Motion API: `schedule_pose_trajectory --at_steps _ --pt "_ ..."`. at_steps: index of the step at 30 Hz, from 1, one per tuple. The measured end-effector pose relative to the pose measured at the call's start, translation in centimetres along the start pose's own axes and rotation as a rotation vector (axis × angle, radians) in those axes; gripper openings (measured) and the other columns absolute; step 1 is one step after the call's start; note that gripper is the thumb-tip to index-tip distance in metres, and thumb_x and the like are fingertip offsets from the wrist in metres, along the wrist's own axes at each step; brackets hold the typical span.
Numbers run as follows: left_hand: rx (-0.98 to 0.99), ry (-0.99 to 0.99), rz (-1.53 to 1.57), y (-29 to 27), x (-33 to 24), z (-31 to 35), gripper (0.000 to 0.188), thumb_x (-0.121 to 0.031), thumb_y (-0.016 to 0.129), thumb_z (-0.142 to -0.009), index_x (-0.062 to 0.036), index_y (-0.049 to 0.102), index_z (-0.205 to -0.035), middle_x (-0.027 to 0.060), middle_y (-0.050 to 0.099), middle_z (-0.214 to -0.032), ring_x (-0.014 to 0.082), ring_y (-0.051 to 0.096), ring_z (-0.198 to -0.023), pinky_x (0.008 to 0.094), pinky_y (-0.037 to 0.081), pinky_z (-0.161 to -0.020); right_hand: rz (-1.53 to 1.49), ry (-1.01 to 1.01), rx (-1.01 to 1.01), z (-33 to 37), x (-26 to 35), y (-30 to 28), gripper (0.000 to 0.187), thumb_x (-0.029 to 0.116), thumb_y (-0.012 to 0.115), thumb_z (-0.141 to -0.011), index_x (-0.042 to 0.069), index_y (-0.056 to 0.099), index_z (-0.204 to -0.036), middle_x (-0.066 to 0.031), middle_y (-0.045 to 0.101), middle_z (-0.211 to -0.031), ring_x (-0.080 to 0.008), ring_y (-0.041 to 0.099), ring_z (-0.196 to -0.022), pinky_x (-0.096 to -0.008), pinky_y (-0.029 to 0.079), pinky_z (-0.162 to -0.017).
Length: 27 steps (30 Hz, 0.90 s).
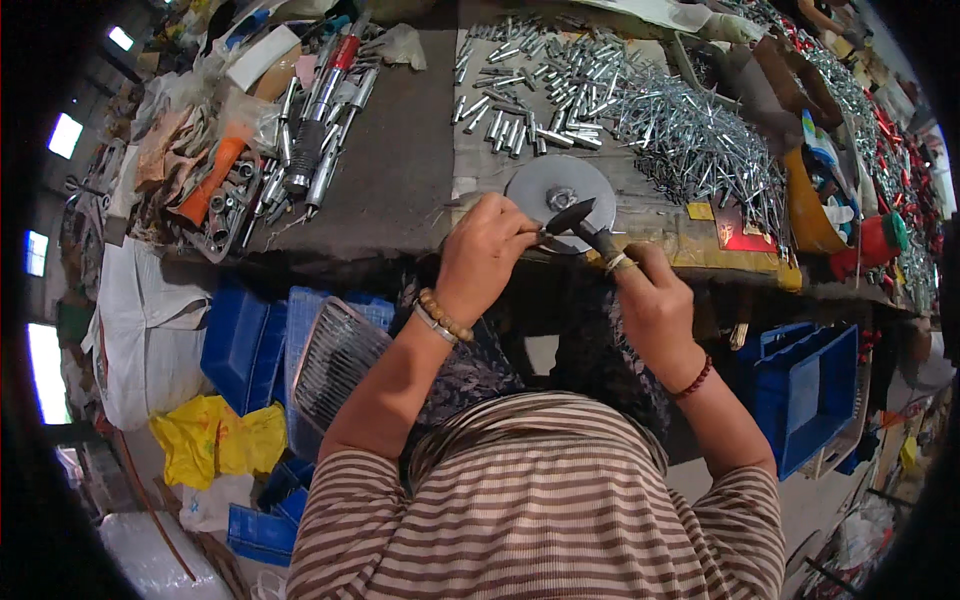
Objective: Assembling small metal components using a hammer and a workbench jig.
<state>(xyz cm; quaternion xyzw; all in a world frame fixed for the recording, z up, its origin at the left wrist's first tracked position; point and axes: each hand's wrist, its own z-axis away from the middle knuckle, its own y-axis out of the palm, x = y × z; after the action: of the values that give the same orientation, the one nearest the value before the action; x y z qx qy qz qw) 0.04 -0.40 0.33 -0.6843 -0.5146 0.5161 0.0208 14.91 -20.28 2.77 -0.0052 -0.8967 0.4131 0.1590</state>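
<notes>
My right hand point(655, 305) is wrapped round the handle of a small hammer point(571, 217). Its dark head lies over the near part of a round grey metal disc point(530, 187) with a raised centre. On the other side of the hammer head, my left hand point(487, 243) is pinched, fingertips together close to the head. What it holds is too small to make out. Beyond the disc, several short metal sleeves point(515, 135) are scattered on the bench. A large heap of thin metal rods point(700, 135) lies to their right.
Pneumatic screwdrivers point(310, 135) and an orange-handled tool point(215, 180) lie at the left. A yellow container point(812, 205) and a red-and-green cup point(880, 243) stand at the right. Blue crates point(240, 345) sit below the bench, with another blue crate point(805, 395) at the right.
</notes>
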Motion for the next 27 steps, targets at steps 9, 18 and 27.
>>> schedule_pose_trajectory --at_steps 9,18,27 --pt "0.009 -0.008 0.000 -0.1 0.2 0.1 0.008 -0.002 0.073 -0.086 -0.0012 0.070 -0.094 0.0100 0.061 -0.094 0.0277 0.065 -0.087 0.0365 0.052 -0.076 -0.315 0.175 0.012 -2.8 0.7 -2.2 0.023 -0.003 0.068 -0.086 0.004 0.067 -0.108 -0.0143 0.065 -0.106 -0.0357 0.067 -0.082 -0.0419 0.055 -0.071" --pt "-0.010 0.020 -0.082 -0.4 0.1 0.3 0.010 -0.007 0.078 -0.084 -0.0032 0.073 -0.092 0.0092 0.062 -0.094 0.0269 0.064 -0.088 0.0377 0.051 -0.076 0.106 -0.135 0.113 -4.5 -1.0 0.0 0.021 0.007 0.073 -0.083 0.008 0.068 -0.103 -0.0135 0.060 -0.096 -0.0360 0.061 -0.084 -0.0451 0.051 -0.073" --pt "-0.212 0.071 -0.090 0.3 -1.6 1.9 0.033 -0.008 0.076 -0.087 -0.0113 0.074 -0.120 0.0083 0.067 -0.098 0.0270 0.066 -0.090 0.0382 0.053 -0.080 -0.387 0.351 0.467 -0.6 1.7 1.2 0.019 0.009 0.073 -0.087 0.000 0.063 -0.100 -0.0153 0.070 -0.082 -0.0340 0.063 -0.067 -0.0407 0.051 -0.064"
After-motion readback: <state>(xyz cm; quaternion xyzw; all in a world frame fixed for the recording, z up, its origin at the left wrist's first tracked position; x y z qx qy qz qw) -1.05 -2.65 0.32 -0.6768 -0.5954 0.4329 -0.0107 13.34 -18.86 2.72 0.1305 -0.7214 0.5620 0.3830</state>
